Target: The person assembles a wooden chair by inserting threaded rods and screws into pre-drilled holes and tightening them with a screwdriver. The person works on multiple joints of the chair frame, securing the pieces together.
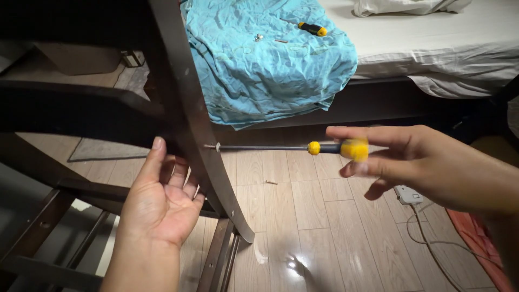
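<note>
1. 2 screwdrivers: 1 long, yellow-and-black handle point(346, 148), pinched in right hand point(427, 162) fingertips, tip on screw with washer point(214, 146) in dark curved chair leg point(200, 135); 1 short point(312, 28) on teal cloth point(265, 59) on the bed point(432, 43).
2. Left hand point(162, 200) open, thumb and fingers resting against the leg, nothing clenched.
3. 1 loose screw point(271, 183) on wood floor point(324, 227); 2 small metal bits point(259, 37) on cloth, too small to identify.
4. White box with cable point(408, 194) partly hidden by right hand.

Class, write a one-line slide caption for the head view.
Right hand holds yellow-handled screwdriver at a screw in a dark curved wooden frame, left hand bracing.
</note>
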